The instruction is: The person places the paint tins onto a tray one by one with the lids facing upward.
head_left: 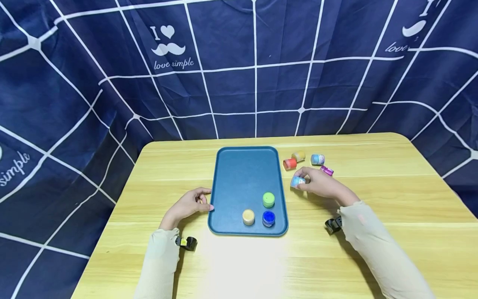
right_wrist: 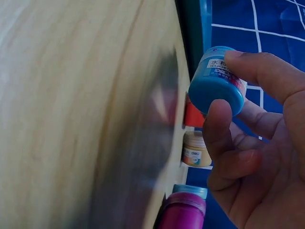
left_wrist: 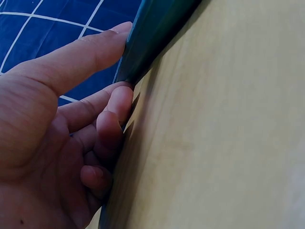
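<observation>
My right hand (head_left: 323, 183) holds a light blue paint jar (right_wrist: 217, 88) between thumb and fingers, just off the right side of the dark blue tray (head_left: 242, 174). The jar is tilted, its label partly visible in the right wrist view. At the tray's left edge, my left hand (head_left: 186, 206) pinches the rim, thumb on top and index finger against the side. Inside the tray, near its front right corner, stand a green jar (head_left: 268, 199), a pale orange jar (head_left: 248, 216) and a dark blue jar (head_left: 268, 218).
Right of the tray's far part lie a red jar (head_left: 289, 164) and a yellow jar (head_left: 298, 155). Farther right are another light blue jar (head_left: 318, 159) and a purple jar (head_left: 326, 170). All rest on the wooden table (head_left: 392, 199), with a checked blue curtain (head_left: 231, 95) behind.
</observation>
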Tool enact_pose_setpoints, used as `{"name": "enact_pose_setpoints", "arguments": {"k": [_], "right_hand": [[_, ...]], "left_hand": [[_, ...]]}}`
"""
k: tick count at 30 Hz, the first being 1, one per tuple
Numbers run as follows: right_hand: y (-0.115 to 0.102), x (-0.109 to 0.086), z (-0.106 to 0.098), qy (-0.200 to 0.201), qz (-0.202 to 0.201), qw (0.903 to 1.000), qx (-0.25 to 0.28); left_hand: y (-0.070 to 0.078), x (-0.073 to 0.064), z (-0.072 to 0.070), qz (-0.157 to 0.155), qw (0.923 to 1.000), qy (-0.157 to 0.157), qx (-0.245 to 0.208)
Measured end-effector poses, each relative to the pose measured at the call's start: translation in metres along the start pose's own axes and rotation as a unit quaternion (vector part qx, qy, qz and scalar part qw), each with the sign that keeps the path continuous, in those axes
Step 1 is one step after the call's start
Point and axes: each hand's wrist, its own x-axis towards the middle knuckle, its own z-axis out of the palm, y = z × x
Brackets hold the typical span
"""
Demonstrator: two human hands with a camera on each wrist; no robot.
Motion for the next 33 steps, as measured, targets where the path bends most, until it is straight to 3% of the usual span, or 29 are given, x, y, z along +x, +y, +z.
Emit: {"name": "enact_pose_setpoints", "arguments": {"k": [6,14,24,29,33], "right_hand": [[-0.005,0.001,-0.001,0.024,-0.012,0.999,-0.036],[-0.019,0.008,-0.007,0.043,-0.049,0.9975,-0.028],[-0.034,0.018,-0.011,0.03,-0.041,0.9987,-0.008],[-0.037,0.022,-0.007,0.025,-0.055,0.9981,0.011],[-0.039,0.025,-0.004,0.013,-0.055,0.9979,0.033]], "left_hand": [[0.0,0.001,0.001,0.005,1.0,0.006,0.003],[-0.002,0.001,0.0,0.005,1.0,0.001,0.005],[0.001,0.001,-0.001,0.003,1.0,0.001,0.0],[0.002,0.0,0.0,0.001,1.0,0.005,-0.001],[0.011,-0.003,0.002,0.001,1.0,0.006,-0.002]]}}
